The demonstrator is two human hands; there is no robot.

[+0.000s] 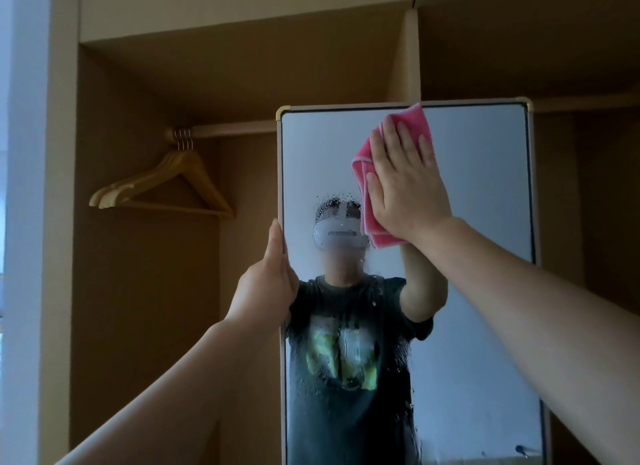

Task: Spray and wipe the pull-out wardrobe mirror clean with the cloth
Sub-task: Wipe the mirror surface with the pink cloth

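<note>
The tall pull-out mirror [485,222] with a pale frame and gold corners stands out from the wardrobe. Spray droplets and runs cover its lower middle glass. My right hand [403,184] presses a folded pink cloth [367,208] flat against the upper part of the glass, fingers straight. My left hand [268,277] grips the mirror's left edge at mid-height, thumb up along the frame. No spray bottle is in view.
Several wooden hangers [162,184] hang on the rail [228,130] in the open wardrobe bay left of the mirror. A vertical wardrobe divider [412,56] rises behind the mirror's top. A pale wall [24,187] borders the far left.
</note>
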